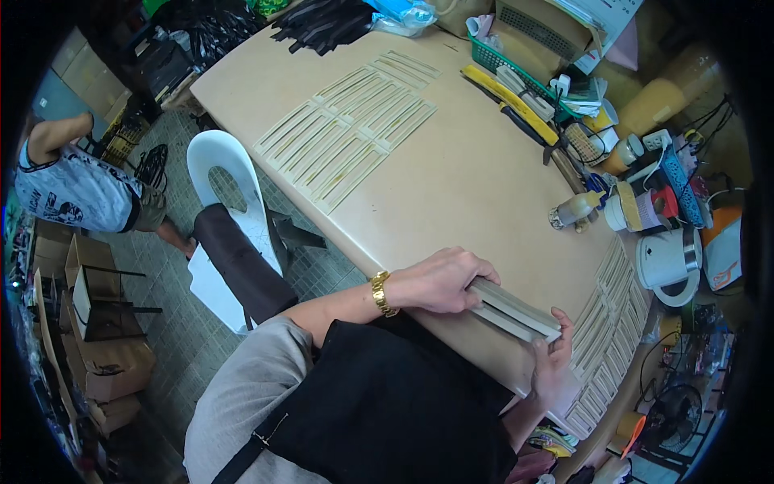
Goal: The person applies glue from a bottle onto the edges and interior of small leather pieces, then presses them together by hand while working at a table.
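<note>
My left hand (436,279), with a gold wristwatch above it, grips one end of a stack of pale rectangular frames (514,311) with long slots. The other end is held between the thumb and fingers of my right hand (553,348). The stack is over the near edge of the table (411,199), close to my black apron. Towards the far left of the tabletop, flat slotted frames (351,127) lie in rows. More slotted frames (611,339) lie close together at the right, beyond my right hand.
A bottle with a yellowish tip (574,210), a yellow tool (514,100) and a green basket (514,75) line the table's back right. Black strips (326,24) lie at the far end. A white chair (233,169) stands left of the table; a person (84,181) is farther left.
</note>
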`<move>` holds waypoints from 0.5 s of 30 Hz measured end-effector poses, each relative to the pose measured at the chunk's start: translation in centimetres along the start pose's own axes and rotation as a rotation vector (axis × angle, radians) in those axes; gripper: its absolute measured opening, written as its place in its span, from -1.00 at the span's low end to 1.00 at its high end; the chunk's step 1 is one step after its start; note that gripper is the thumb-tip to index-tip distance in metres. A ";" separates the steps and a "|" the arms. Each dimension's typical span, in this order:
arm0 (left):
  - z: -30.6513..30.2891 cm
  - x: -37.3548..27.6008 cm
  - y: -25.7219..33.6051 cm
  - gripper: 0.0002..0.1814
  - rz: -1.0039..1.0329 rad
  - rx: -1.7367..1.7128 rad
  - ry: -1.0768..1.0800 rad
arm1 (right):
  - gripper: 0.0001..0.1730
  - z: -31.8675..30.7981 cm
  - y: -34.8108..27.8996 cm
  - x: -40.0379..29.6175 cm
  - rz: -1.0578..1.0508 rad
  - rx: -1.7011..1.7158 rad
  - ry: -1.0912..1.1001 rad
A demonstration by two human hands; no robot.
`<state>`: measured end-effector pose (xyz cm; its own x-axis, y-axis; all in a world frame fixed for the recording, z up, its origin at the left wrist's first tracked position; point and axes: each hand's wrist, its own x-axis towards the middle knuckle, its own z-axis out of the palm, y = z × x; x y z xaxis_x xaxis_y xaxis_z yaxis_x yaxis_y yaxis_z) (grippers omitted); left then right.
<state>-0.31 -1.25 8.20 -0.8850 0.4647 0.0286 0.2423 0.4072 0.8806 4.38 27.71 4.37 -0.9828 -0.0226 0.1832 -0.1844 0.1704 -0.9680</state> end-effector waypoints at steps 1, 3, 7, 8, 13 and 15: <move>0.3 0.0 0.1 -0.60 0.016 0.013 0.011 | -0.67 0.1 -0.2 0.0 0.005 -0.012 0.009; 0.9 0.2 -0.1 -0.58 0.064 0.053 0.065 | -0.67 0.8 -0.3 -0.6 0.018 -0.127 0.083; 0.6 0.9 -1.2 -0.52 0.032 -0.116 0.042 | -0.76 2.2 -1.1 -0.1 0.141 -0.212 0.232; 0.3 1.0 -1.1 -0.50 -0.016 -0.225 -0.019 | -0.79 1.9 -0.7 0.4 0.228 -0.151 0.168; 2.1 2.0 -4.3 -0.50 0.345 0.113 0.194 | -0.80 -0.4 3.0 2.9 0.497 -0.132 -0.008; 2.6 1.6 -5.1 -0.52 0.404 0.101 0.234 | -0.78 -0.7 3.7 3.6 0.494 -0.247 -0.005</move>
<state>-1.97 -0.53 2.55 -0.7752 0.4163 0.4752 0.6125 0.3106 0.7269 0.21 28.92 1.59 -0.9520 0.1138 -0.2842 0.3059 0.3884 -0.8692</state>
